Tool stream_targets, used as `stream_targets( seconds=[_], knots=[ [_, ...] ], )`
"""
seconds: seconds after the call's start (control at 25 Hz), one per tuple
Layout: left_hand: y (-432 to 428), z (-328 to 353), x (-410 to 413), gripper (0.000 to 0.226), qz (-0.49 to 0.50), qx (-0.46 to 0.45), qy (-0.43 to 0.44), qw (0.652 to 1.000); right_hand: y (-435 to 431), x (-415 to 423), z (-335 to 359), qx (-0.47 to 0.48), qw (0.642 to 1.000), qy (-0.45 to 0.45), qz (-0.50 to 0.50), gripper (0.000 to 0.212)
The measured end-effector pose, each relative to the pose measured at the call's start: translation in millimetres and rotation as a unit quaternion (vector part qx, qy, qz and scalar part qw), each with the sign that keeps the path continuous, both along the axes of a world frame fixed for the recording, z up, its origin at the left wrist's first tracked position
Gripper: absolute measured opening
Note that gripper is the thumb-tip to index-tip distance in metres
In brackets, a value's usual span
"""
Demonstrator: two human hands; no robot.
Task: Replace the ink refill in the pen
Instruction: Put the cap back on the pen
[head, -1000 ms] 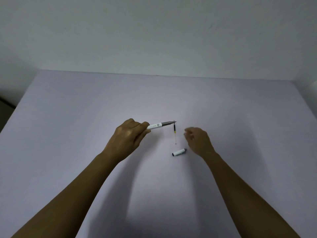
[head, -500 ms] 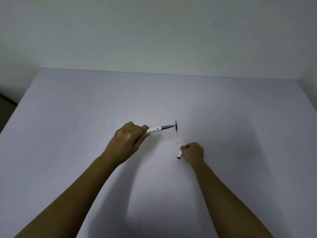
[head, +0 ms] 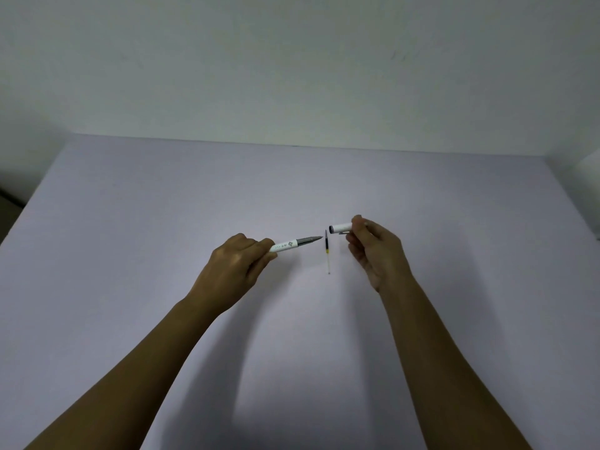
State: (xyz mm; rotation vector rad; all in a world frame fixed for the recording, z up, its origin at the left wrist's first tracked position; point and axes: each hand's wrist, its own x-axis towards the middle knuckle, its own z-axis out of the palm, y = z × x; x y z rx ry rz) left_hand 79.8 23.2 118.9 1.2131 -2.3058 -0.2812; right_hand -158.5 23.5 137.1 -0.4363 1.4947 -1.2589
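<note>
Both grips are full: left hand [head: 234,265] clamps the pen [head: 296,245], right hand [head: 376,251] pinches the cap [head: 340,228] (line them up coaxially over the spare refill [head: 327,251] before pushing)

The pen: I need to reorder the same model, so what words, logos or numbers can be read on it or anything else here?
Pen barrel: a small diamond-shaped logo with tiny characters beside it, too small to read.
Cap, refill, table: no text visible.
</note>
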Motion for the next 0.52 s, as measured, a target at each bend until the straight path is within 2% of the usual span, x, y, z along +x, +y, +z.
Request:
stream_targets(
  seconds=[0.12, 0.52],
  knots=[
    [0.2, 3.2, -2.0, 0.035, 0.005, -0.003, 0.004, 1.000, 0.3, 5.8, 6.4, -0.006, 1.000, -0.010, 0.015, 0.006],
    [-1.0, 4.8, -6.5, 0.036, 0.007, -0.014, 0.017, 1.000, 1.1, 21.1, 7.4, -0.016, 0.998, -0.011, 0.064, 0.003]
  ],
)
